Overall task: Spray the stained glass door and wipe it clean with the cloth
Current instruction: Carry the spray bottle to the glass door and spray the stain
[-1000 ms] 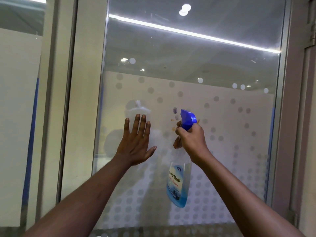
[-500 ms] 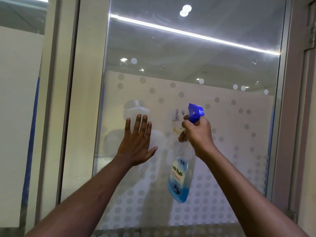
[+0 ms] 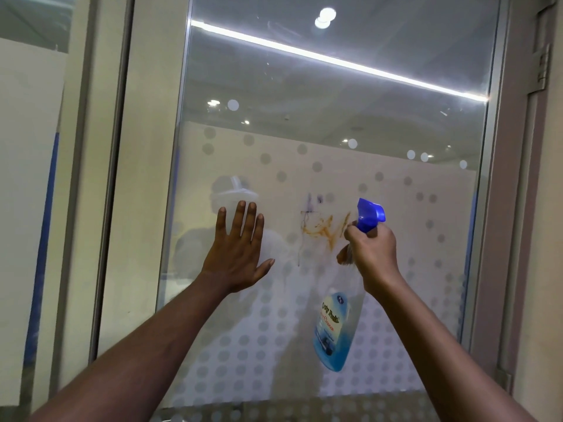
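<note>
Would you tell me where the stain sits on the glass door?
In the head view, the stain sits mid-pane, between the flat left hand and the spray bottle.

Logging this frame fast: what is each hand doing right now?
Left hand: open, fingers spread, flat against the glass door.
Right hand: closed around the spray bottle.

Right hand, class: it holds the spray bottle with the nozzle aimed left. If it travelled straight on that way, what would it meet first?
Probably the glass door at the orange-brown stain, which lies just left of the right hand and its spray bottle. Farther along is the left hand, flat against the glass. Depth is unclear.
</note>
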A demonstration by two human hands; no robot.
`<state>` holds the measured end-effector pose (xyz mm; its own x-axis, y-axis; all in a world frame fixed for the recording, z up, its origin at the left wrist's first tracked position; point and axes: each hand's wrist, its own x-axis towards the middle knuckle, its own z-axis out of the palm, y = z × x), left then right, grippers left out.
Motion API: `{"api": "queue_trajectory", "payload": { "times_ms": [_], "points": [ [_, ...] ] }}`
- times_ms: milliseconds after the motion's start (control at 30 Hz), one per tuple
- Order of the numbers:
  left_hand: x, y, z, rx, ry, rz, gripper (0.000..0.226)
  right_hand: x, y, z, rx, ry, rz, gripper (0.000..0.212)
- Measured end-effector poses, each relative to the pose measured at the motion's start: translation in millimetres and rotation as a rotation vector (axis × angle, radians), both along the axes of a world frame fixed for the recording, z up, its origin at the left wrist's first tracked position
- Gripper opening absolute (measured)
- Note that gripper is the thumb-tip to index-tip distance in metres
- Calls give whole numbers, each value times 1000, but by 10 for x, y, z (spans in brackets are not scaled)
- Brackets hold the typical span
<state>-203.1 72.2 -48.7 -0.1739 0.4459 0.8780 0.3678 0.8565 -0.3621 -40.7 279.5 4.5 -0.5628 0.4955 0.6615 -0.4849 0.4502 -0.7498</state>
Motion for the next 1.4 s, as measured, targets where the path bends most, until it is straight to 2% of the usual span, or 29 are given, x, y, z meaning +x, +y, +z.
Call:
{"api": "queue_trajectory", "payload": {
  "times_ms": [133, 367, 500, 667, 900, 1000, 1167, 1300, 1400],
  "points": [
    [1, -1, -5, 2, 7, -2, 90, -16, 89, -135, -114, -20, -8, 3],
    [-2, -6, -6, -2, 0, -5, 90, -29, 29, -471, -32, -145, -25, 5],
    [5, -8, -3, -5, -5, -3, 90, -22, -53, -570, -53, -172, 36, 2],
    [6, -7, -6, -1, 10, -16, 90, -13, -282, -614, 53, -242, 92, 1],
    [-14, -1, -14, 6, 14, -10, 91, -26, -504, -357, 58, -206, 198, 10],
    [-9, 0, -13, 7, 16, -13, 91, -40, -549, -200, 108, -199, 180, 8],
    [-7, -6, -9, 5, 23, -36, 91, -61, -438, 64, 11, -58, 147, 13],
    [0, -1, -4, 3, 25, -36, 90, -82, -242, 135, -12, -43, 78, 2],
    [-8, 2, -8, 0, 24, -32, 90, -63, -112, 73, -13, -36, 16, 2]
  ]
}}
